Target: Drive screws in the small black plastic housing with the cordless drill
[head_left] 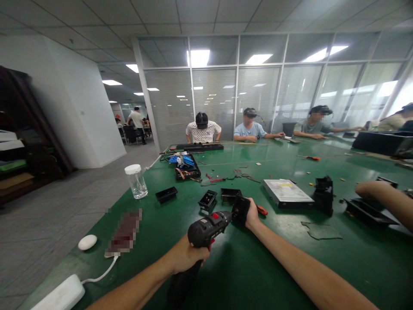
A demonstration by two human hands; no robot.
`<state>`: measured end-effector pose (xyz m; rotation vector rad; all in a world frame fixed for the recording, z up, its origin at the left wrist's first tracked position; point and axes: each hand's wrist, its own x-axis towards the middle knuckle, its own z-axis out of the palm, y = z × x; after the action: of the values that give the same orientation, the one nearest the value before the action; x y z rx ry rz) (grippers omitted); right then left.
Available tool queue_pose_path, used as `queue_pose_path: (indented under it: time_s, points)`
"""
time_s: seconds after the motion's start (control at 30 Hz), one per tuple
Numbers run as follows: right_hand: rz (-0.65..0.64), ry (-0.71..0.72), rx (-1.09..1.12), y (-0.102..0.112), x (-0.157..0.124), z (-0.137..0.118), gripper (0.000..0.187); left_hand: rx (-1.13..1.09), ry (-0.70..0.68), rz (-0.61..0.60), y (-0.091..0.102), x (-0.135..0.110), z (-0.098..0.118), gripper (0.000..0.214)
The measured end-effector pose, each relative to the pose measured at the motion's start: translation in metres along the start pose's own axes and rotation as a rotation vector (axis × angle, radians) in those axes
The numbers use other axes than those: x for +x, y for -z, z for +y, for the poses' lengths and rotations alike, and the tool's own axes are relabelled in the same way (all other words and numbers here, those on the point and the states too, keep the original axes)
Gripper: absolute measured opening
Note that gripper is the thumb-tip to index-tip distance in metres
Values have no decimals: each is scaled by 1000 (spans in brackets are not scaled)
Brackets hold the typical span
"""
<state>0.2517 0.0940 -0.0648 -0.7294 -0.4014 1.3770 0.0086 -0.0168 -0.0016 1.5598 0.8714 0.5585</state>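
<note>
My left hand (191,257) is wrapped around the grip of a black and red cordless drill (208,228), a finger by its red trigger. The drill's tip points right and meets a small black plastic housing (239,210). That housing is tilted up off the green table in my right hand (253,216), which grips its right side. Whether the bit sits on a screw is too small to tell. Just beyond lie similar black housings (207,200), another one (230,194) and a third (166,194). An orange-handled tool (262,210) shows behind my right hand.
A clear jar (138,183) with a white lid, a blurred-out phone (124,232) on a white cable and a white oval object (87,242) are at left. A silver disc drive (287,192) lies right of centre. At far right another person's arm (383,196) reaches over black parts.
</note>
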Motion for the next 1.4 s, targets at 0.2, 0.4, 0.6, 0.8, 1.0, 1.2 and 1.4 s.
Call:
queue_pose_path:
  time_s: [0.2,0.4,0.6,0.8,1.0,1.2,1.4]
  points:
    - [-25,14,17,1,1,1,16,16,10,5,0,0,-1,22]
    - [-32,2,18,4,3,2,16,5,14,-3,1,0,-2,21]
    - [-35,17,39,4,3,2,14,-9,13,2,2,1,-4,24]
    - [-13,33,20,3,1,1,14,-18,2,-5,1,1,-4,23]
    - [-15,55,24,3,1,2,15,-19,15,13,0,1,-4,24]
    - [-6,46,-20,0,-1,1,16,-5,33,1,0,1,0,22]
    - [5,42,19,1,-1,1,14,-11,20,7,0,1,-1,22]
